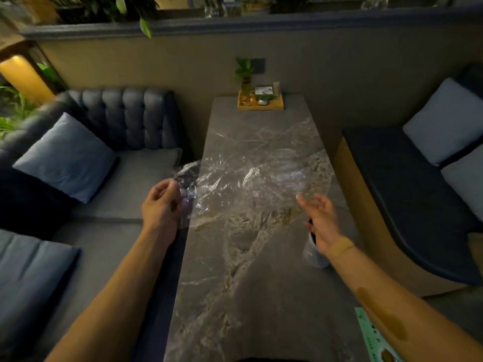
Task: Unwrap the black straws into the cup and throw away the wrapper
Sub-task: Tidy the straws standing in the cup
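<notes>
A green printed sheet (371, 335) is seen at the near right edge of the grey marbled stone surface (248, 296); its writing cannot be read. A pale cup (315, 253) is stood near the right edge, partly hidden under the right wrist, with dark straw ends (311, 229) pointing up out of it. The right hand (320, 218) is held above, fingers spread, nothing gripped. A crumpled clear plastic wrapper (248, 184) is stretched in the air, long axis left to right; its left end is pinched in the closed fingers of the left hand (162, 205). At the far end, a yellow wooden tray (260, 104) holds a small green plant (245, 79) in a glass jar.
</notes>
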A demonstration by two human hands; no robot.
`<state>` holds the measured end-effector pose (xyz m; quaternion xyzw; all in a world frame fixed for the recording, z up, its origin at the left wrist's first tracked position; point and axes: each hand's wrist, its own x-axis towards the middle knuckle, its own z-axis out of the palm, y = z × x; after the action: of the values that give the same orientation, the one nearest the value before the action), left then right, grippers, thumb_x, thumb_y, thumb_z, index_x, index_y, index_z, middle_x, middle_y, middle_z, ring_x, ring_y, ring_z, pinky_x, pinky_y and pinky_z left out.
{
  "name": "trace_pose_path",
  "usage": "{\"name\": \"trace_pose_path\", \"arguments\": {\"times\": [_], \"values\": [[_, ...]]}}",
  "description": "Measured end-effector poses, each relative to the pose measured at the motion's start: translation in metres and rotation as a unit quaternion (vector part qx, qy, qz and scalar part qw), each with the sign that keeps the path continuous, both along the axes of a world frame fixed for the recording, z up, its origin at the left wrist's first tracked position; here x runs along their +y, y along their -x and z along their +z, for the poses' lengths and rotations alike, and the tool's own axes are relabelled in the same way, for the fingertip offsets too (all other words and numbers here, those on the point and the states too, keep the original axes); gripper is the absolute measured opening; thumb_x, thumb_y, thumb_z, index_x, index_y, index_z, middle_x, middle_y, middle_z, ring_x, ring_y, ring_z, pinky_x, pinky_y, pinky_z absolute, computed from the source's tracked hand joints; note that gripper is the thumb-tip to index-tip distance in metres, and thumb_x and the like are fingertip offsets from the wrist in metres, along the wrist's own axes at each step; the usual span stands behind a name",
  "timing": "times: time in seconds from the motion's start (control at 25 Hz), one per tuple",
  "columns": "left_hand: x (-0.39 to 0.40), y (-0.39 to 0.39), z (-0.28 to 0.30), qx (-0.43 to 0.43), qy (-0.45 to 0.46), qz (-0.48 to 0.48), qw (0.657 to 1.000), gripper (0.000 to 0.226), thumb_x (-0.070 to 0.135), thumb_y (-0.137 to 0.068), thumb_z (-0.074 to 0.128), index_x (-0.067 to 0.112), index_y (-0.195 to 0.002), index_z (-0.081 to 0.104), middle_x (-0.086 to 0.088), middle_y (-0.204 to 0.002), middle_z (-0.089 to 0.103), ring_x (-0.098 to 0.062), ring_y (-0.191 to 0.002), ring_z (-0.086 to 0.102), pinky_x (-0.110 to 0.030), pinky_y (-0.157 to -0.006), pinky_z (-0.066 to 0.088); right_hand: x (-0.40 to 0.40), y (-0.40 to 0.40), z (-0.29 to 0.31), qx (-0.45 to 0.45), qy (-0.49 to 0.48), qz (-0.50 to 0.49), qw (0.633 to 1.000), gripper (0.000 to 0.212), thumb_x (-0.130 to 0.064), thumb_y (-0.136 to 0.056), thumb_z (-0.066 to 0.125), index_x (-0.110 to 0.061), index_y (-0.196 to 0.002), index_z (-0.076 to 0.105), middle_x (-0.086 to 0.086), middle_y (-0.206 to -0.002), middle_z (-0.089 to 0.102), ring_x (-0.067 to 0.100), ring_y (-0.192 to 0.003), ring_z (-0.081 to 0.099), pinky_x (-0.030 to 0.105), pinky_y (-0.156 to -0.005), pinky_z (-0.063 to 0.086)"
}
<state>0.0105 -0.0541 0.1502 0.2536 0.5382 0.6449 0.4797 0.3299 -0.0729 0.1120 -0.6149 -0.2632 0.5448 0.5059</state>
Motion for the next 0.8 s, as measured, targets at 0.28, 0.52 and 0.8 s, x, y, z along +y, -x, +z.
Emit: {"name": "trace_pose_path", "arguments": {"times": [0.28,0.52,0.8], "values": [[-0.061,-0.023,-0.068,-0.184,0.144,0.032,0.972,0.015,0.010,-0.096,0.055,0.021,-0.086,0.055,-0.003,-0.078,0.058,-0.013,-0.065,0.058,-0.029,-0.067,0.049,-0.014,0.063,-0.030,0.224,0.050,0.157,0.960,0.061,-0.026,-0.075,0.069,-0.025,-0.132,0.047,0.001,-0.123,0.061,0.017,-0.102,0.057,0.032,-0.077,0.047],[-0.099,-0.021,-0.101,-0.208,0.198,-0.006,0.958,0.014,0.004,-0.094,0.053,0.016,-0.088,0.056,-0.009,-0.085,0.064,-0.023,-0.080,0.062,-0.038,-0.078,0.048,-0.016,0.063,-0.042,0.154,0.036,0.080,0.984,0.009,-0.015,-0.083,0.070,-0.021,-0.090,0.070,-0.001,-0.082,0.075,0.014,-0.075,0.068,0.030,-0.069,0.051],[-0.107,0.010,-0.136,-0.103,0.266,-0.146,0.947,0.023,0.009,-0.087,0.065,0.013,-0.109,0.061,-0.011,-0.103,0.068,-0.023,-0.089,0.065,-0.036,-0.077,0.051,-0.027,0.050,-0.040,0.020,0.004,0.114,0.993,0.008,-0.015,-0.084,0.071,-0.019,-0.092,0.072,-0.002,-0.078,0.077,0.008,-0.070,0.069,0.025,-0.064,0.056]]}}
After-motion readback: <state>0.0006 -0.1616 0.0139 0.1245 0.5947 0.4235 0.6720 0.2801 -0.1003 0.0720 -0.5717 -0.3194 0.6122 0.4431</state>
